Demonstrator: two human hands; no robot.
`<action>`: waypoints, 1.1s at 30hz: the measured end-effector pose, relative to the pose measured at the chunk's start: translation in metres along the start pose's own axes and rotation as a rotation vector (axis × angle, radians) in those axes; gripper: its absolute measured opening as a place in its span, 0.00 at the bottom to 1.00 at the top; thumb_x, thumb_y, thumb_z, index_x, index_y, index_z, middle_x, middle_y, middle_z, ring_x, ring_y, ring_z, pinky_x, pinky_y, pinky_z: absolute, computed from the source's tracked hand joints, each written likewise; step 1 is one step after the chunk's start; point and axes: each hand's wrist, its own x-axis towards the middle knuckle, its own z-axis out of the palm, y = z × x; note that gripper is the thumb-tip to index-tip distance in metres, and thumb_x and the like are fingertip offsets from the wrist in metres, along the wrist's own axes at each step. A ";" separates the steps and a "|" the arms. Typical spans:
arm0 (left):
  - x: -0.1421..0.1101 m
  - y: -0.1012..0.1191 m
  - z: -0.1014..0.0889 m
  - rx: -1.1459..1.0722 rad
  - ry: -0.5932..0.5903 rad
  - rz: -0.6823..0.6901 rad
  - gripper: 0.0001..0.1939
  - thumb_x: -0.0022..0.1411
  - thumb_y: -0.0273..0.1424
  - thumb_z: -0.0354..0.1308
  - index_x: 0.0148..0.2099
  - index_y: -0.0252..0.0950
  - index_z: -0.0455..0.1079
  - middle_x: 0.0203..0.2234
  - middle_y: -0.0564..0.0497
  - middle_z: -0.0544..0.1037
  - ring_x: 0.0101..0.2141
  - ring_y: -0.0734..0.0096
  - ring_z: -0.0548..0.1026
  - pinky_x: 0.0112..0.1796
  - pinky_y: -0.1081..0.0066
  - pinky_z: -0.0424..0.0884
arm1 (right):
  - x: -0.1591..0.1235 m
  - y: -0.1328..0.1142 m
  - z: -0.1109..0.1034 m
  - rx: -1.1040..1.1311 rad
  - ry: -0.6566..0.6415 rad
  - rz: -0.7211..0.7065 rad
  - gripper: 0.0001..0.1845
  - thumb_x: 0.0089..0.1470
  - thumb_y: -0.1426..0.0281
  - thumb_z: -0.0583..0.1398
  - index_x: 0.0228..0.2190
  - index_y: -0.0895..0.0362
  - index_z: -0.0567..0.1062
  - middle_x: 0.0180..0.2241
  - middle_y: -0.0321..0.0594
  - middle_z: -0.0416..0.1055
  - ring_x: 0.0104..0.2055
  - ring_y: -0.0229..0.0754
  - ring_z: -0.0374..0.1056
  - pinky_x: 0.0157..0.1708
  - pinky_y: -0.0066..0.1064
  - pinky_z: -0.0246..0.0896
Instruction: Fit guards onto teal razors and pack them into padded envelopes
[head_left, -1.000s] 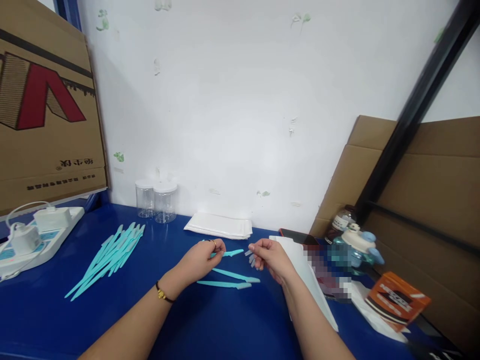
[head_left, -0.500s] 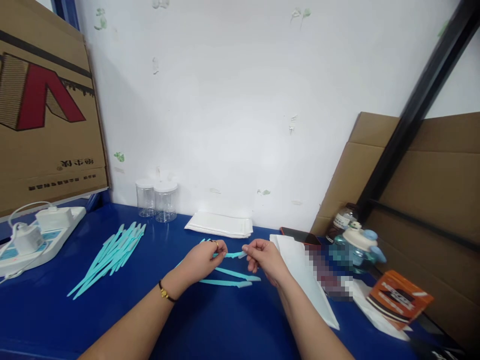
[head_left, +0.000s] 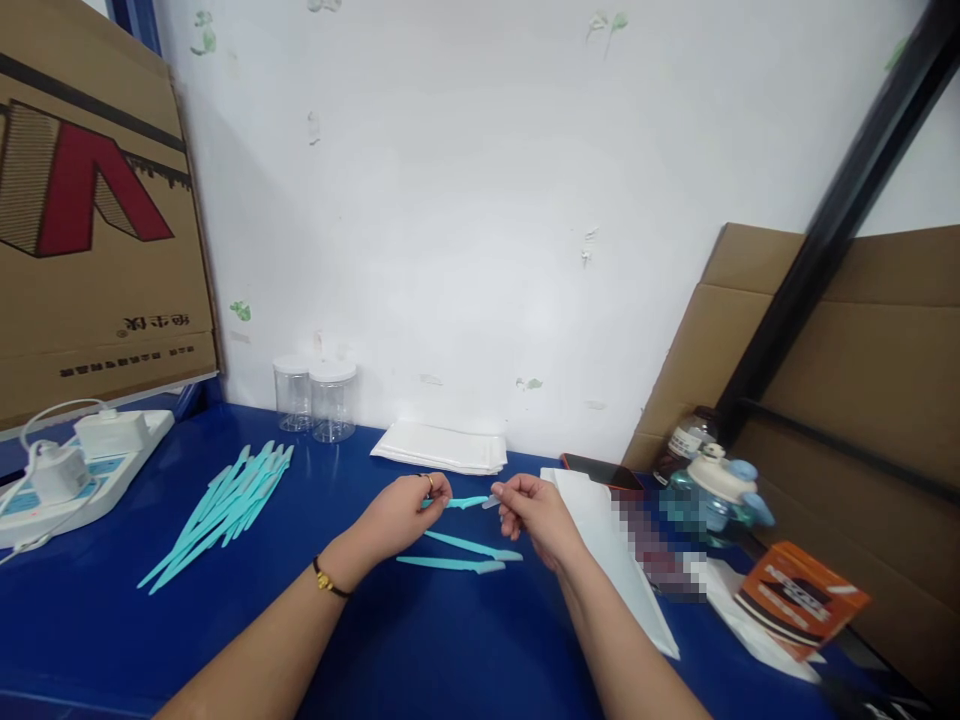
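Note:
My left hand (head_left: 403, 514) is closed round the handle of a thin turquoise plastic razor (head_left: 463, 502), held level just above the blue table (head_left: 420, 640). My right hand (head_left: 534, 512) is pinched on a small clear cap (head_left: 491, 501) right at the razor's blade tip. Two more turquoise razors (head_left: 459, 556) with caps on lie on the table just below my hands. A heap of several uncapped turquoise razors (head_left: 225, 506) lies to the left.
Two clear jars (head_left: 315, 400) and a stack of white sheets (head_left: 442, 448) stand by the wall. A white power strip (head_left: 67, 470) is at far left under a cardboard box (head_left: 90, 210). White paper bags (head_left: 615, 560), a water bottle (head_left: 709, 497) and an orange box (head_left: 802, 605) sit to the right.
My right hand moved left from a gap beside the razor until its cap met the blade tip. The left hand stayed nearly still holding the razor.

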 end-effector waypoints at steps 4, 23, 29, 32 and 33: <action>0.000 -0.002 -0.001 -0.001 -0.002 -0.006 0.14 0.60 0.36 0.43 0.35 0.35 0.67 0.24 0.53 0.69 0.24 0.74 0.62 0.27 0.74 0.56 | 0.000 0.000 0.000 0.010 0.005 -0.003 0.20 0.41 0.55 0.64 0.20 0.59 0.67 0.12 0.32 0.65 0.13 0.32 0.61 0.11 0.22 0.52; 0.000 -0.037 -0.025 0.187 0.160 -0.319 0.10 0.56 0.34 0.48 0.33 0.37 0.69 0.26 0.52 0.74 0.28 0.71 0.69 0.26 0.74 0.56 | 0.004 0.015 -0.019 -0.490 -0.112 0.126 0.13 0.46 0.61 0.59 0.22 0.57 0.68 0.17 0.32 0.69 0.10 0.30 0.58 0.10 0.22 0.48; -0.002 -0.049 -0.016 0.294 0.038 -0.365 0.09 0.50 0.37 0.56 0.34 0.39 0.69 0.31 0.50 0.74 0.32 0.68 0.71 0.26 0.74 0.56 | 0.006 0.003 -0.039 -0.794 -0.029 0.095 0.12 0.47 0.63 0.57 0.22 0.57 0.73 0.15 0.34 0.68 0.13 0.34 0.59 0.17 0.26 0.53; 0.001 -0.048 -0.006 0.344 0.036 -0.370 0.10 0.48 0.37 0.57 0.34 0.39 0.68 0.32 0.50 0.74 0.33 0.66 0.71 0.27 0.73 0.57 | 0.010 -0.002 -0.055 -1.038 0.209 0.031 0.09 0.48 0.68 0.55 0.24 0.57 0.75 0.22 0.38 0.72 0.24 0.39 0.68 0.26 0.27 0.57; 0.001 -0.048 -0.005 0.353 0.033 -0.373 0.09 0.49 0.37 0.57 0.33 0.39 0.68 0.32 0.50 0.74 0.32 0.65 0.71 0.27 0.73 0.58 | 0.012 -0.002 -0.060 -1.103 0.247 0.024 0.09 0.47 0.71 0.56 0.24 0.57 0.75 0.25 0.39 0.74 0.29 0.40 0.69 0.29 0.27 0.58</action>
